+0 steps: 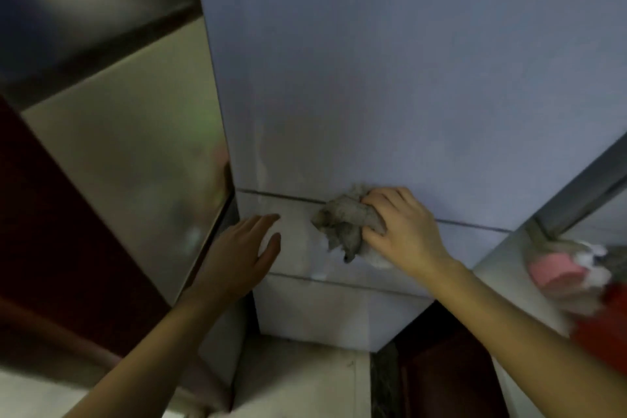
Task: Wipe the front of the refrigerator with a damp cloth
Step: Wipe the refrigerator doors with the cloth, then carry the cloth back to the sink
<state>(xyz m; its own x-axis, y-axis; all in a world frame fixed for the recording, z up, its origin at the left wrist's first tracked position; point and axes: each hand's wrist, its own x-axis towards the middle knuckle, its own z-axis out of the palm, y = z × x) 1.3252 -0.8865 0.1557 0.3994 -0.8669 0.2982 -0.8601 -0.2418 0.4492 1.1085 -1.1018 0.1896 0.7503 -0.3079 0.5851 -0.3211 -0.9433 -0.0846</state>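
Observation:
The pale grey-blue refrigerator front (390,78) fills the middle of the view, with a horizontal door seam low down. My right hand (403,227) is shut on a crumpled grey cloth (342,224) and presses it against the door right at that seam. The cloth bunches out to the left of my fingers. My left hand (244,254) rests flat with fingers apart on the lower door panel near the refrigerator's left edge, holding nothing. A wet streak shows on the panel between the two hands.
A shiny metal surface (135,153) stands close on the left of the refrigerator, with a dark red panel (51,231) beside it. On the right are a ledge and a blurred pink and white object (559,271). Light floor tiles (298,380) lie below.

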